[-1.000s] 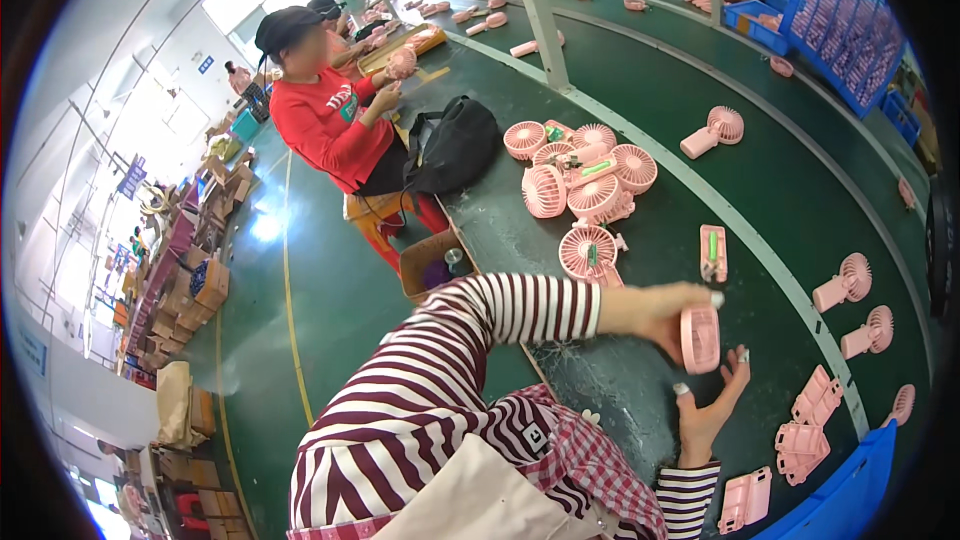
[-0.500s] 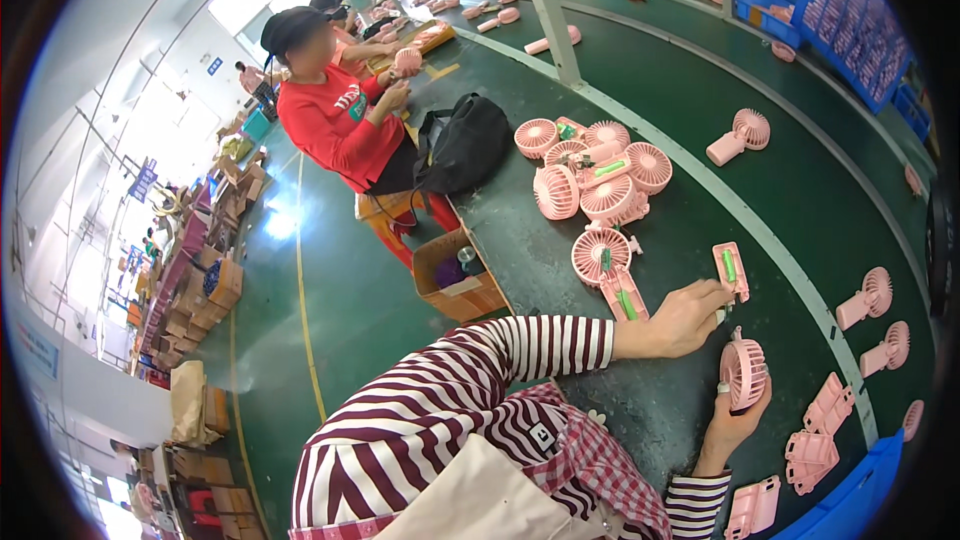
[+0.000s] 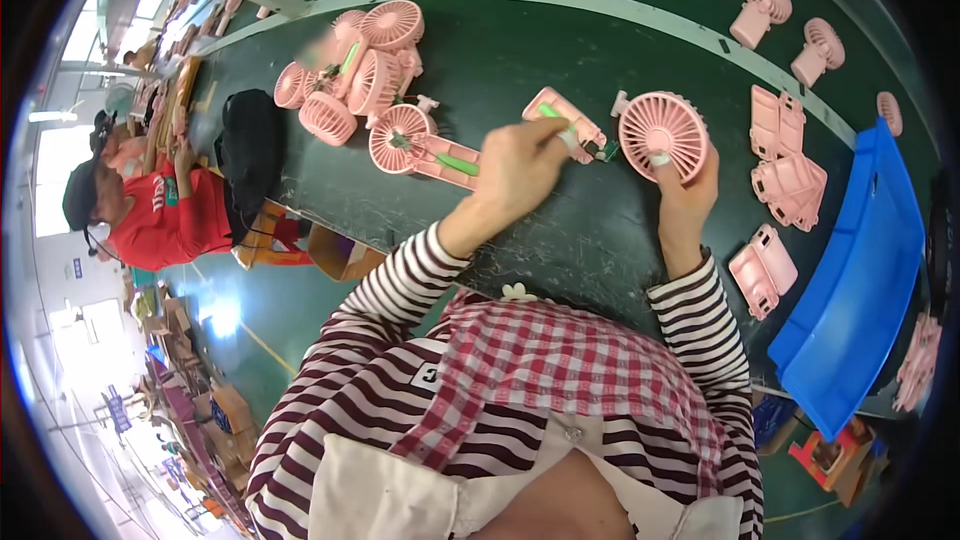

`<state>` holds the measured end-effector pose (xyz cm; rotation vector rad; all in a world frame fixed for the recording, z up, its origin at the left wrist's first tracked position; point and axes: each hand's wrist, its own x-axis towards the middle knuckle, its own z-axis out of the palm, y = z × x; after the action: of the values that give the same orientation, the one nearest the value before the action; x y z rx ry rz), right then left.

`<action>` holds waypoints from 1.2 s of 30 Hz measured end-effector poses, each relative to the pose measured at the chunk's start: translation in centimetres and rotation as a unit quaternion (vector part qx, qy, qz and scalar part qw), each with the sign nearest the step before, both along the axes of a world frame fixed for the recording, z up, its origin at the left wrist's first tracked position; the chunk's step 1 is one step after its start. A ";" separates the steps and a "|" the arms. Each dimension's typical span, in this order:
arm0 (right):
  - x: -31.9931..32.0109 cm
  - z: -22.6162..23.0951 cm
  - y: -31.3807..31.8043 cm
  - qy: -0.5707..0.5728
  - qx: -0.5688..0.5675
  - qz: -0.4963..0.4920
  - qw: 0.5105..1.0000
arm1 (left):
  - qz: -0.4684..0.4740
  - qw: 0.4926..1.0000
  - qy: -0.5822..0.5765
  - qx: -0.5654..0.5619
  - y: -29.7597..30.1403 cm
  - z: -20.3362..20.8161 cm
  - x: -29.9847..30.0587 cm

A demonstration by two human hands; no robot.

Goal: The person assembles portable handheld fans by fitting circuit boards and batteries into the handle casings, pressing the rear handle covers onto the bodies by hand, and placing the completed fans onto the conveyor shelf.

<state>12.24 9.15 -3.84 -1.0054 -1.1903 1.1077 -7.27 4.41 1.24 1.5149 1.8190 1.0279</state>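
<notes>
A round pink fan head (image 3: 662,133) is held upright on the dark green desk (image 3: 560,230) by the right hand (image 3: 683,183), fingers closed around its lower edge. Just to its left, a pink handle shell (image 3: 562,117) with a green board inside is pinched by the left hand (image 3: 520,168). More pink fans (image 3: 352,80) are heaped further left; a blue tray (image 3: 858,280) lies at the right.
</notes>
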 end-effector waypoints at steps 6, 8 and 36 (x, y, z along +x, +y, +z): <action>-0.7 -0.1 -0.5 -0.028 0.026 -0.002 0.999 | -0.086 0.948 0.224 0.208 0.2 1.5 -2.4; -1.2 0.7 -1.0 0.010 0.003 0.003 1.000 | -0.131 0.949 0.236 0.162 0.6 1.7 -1.6; 5.3 0.2 1.7 0.263 -0.097 0.084 0.956 | 0.062 0.677 -0.684 -0.262 -0.5 -3.7 -0.3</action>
<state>17.53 10.86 -3.63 -0.6938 -0.7519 1.5342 -7.59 3.94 -2.49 0.0122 0.8758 1.0490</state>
